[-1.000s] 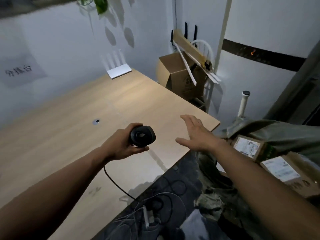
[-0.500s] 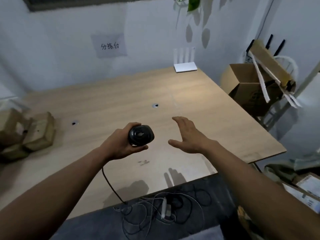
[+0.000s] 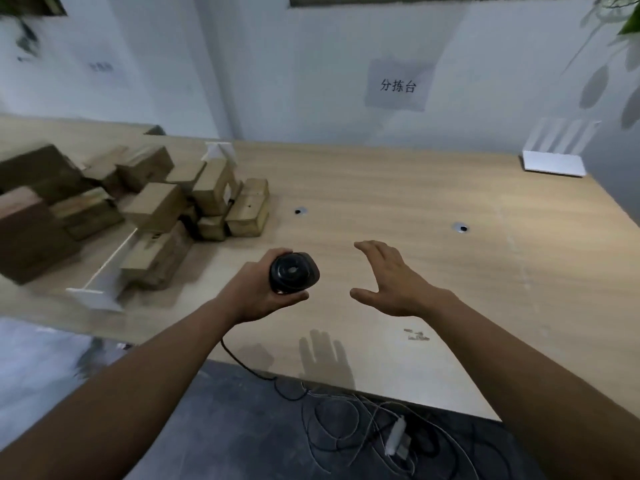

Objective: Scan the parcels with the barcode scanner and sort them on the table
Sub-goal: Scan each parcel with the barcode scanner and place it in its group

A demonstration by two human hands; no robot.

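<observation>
Five fingers [image 3: 277, 258] of the left hand [image 3: 258, 294] curl round the black barcode scanner [image 3: 293, 272], gripping it above the table [image 3: 433, 199], its cable [image 3: 242, 362] trailing off the near edge. Just beside it the right hand [image 3: 391, 284] hovers with fingers spread and relaxed, holding nothing. Brown parcels [image 3: 145, 202] lie heaped on the table's left part, well apart from both hands. A white router [image 3: 554, 162] sits at the far right corner.

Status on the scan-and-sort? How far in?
Done, apparently: a pile of cardboard parcels sits on the table at left, though scanned or not can't be told. In hand: the left hand grips the barcode scanner; the right hand hovers open, empty. Left: no parcel under the scanner.
</observation>
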